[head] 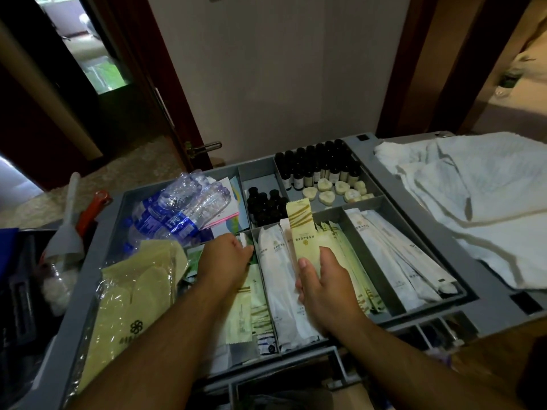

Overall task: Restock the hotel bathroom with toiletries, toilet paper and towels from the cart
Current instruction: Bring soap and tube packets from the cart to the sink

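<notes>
Door handle (207, 147) on dark door (145, 84); red-handled tool (91, 211) far left.

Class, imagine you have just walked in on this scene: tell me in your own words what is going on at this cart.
A person stands over the cart's grey divided tray, picking toiletries. The right hand holds a pale yellow sachet upright above the compartment of long packets. The left hand reaches into the next compartment, fingers curled at a small white packet; whether it grips it is unclear. Water bottles, dark bottles, soaps and white towels lie untouched.
</notes>
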